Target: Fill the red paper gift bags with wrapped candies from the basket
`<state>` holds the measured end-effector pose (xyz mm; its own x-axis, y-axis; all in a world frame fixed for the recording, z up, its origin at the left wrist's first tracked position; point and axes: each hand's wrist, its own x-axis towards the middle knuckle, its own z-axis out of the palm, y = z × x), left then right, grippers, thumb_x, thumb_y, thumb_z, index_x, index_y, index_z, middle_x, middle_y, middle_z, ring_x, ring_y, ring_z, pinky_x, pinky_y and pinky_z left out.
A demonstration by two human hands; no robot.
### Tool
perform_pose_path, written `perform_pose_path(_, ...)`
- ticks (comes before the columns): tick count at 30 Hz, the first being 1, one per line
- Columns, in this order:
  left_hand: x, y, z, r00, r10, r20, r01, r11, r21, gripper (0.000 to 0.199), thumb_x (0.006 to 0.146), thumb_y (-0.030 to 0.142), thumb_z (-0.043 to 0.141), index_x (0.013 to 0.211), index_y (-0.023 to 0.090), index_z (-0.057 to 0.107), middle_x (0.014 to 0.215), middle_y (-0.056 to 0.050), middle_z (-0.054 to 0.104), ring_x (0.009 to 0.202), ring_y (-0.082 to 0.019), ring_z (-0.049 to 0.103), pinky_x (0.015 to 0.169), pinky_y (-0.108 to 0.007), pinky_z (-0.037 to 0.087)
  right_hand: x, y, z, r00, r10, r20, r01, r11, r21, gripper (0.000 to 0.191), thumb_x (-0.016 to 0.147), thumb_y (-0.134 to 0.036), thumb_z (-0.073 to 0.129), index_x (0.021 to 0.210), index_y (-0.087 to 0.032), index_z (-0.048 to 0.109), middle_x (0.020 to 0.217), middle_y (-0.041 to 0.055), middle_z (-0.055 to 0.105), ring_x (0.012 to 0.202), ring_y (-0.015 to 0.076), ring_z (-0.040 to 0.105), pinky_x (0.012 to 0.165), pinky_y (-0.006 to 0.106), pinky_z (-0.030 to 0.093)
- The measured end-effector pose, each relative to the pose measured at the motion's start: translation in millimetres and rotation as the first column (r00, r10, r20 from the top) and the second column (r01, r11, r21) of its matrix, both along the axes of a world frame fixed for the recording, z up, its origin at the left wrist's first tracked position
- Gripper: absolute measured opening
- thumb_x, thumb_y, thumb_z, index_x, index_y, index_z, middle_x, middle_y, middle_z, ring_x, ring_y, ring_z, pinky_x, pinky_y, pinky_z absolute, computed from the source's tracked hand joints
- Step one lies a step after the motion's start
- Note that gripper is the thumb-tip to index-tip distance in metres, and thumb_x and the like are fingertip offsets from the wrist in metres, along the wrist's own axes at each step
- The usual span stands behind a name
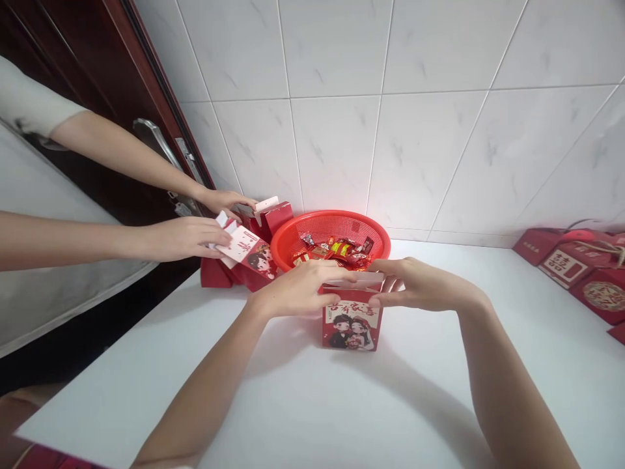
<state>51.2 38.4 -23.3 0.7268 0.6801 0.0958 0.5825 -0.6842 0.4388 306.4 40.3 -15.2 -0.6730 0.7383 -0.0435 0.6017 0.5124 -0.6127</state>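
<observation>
A red and white candy box (350,326) with a cartoon couple on its front stands upright on the white table. Its top flaps are up. My left hand (295,286) grips the top left edge, thumb in front and fingers behind. On the top right edge my right hand (415,284) pinches the box in the same way. Just behind it sits a red plastic basket (282,242) with wrapped candies (342,251) inside, partly hidden by my hands and the box.
At the left, a co-worker's hands (195,238) hold a similar box (251,251) beside the basket. Several red gift boxes (561,260) stand at the right near the tiled wall (336,143). A dark door (97,71) with a metal handle is at the left.
</observation>
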Motion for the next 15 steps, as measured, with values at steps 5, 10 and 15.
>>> perform_pose_path(5, -4.0, 10.8, -10.0, 0.972, 0.008, 0.235, -0.01, 1.0, 0.011, 0.033, 0.089, 0.015, 0.062, 0.119, 0.025, 0.073, 0.12, -0.004, 0.075, 0.109, -0.021, 0.069, 0.097, -0.033, 0.053, 4.7, 15.7, -6.5, 0.997, 0.008, -0.074, -0.012, 0.998, -0.058, 0.05, 0.083, -0.056, 0.074, 0.118, -0.022, 0.068, 0.103, 0.0073, 0.075, 0.086, 0.0239, 0.069, 0.073, 0.035, 0.055)
perform_pose_path(10, -5.4, 16.0, -14.3, 0.82, 0.113, 0.561, -0.12, 0.992, -0.025, 0.051, 0.088, 0.029, 0.069, 0.138, 0.023, 0.06, 0.131, -0.009, 0.069, 0.111, -0.025, 0.068, 0.093, -0.036, 0.057, 4.3, 22.7, -8.5, 0.933, -0.038, -0.359, -0.006, 0.993, -0.121, 0.053, 0.085, -0.053, 0.075, 0.125, -0.019, 0.066, 0.098, 0.0082, 0.076, 0.092, 0.0263, 0.071, 0.081, 0.04, 0.057)
perform_pose_path(15, -1.6, 18.5, -18.2, 0.696, 0.204, 0.688, -0.144, 0.979, -0.144, 0.057, 0.086, 0.036, 0.074, 0.139, 0.022, 0.058, 0.128, -0.011, 0.067, 0.107, -0.025, 0.067, 0.087, -0.035, 0.058, 3.4, 22.2, -9.0, 0.828, -0.041, -0.559, -0.022, 0.994, -0.106, 0.041, 0.087, -0.052, 0.074, 0.11, -0.017, 0.073, 0.099, 0.0095, 0.076, 0.091, 0.0247, 0.072, 0.083, 0.04, 0.058)
